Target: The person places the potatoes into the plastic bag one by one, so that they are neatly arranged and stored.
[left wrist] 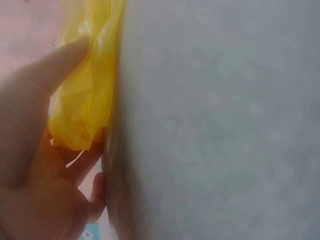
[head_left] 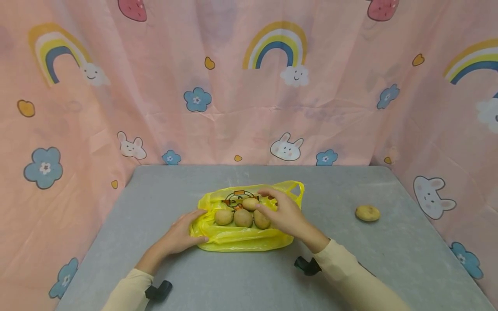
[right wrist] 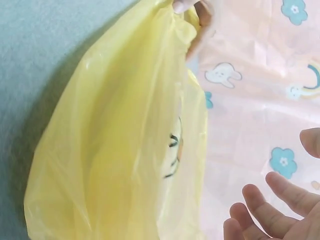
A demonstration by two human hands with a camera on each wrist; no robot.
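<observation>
A yellow plastic bag (head_left: 245,245) with a printed design lies flat on the grey table, its handle loop at the right. Several potatoes (head_left: 243,218) sit clustered at its middle; whether they lie in the bag or on it I cannot tell. My left hand (head_left: 180,232) holds the bag's left end, thumb in front and fingers behind, as the left wrist view shows. Over the bag's right part reaches my right hand (head_left: 285,214), near the uppermost potato (head_left: 250,203). Its fingers (right wrist: 285,192) are spread and hold nothing in the right wrist view.
One more potato (head_left: 367,213) lies apart on the right side of the grey table (head_left: 330,185). A pink curtain (head_left: 241,121) with rainbows, flowers and rabbits hangs behind and at both sides. Dark wrist mounts (head_left: 158,291) show at both sleeves.
</observation>
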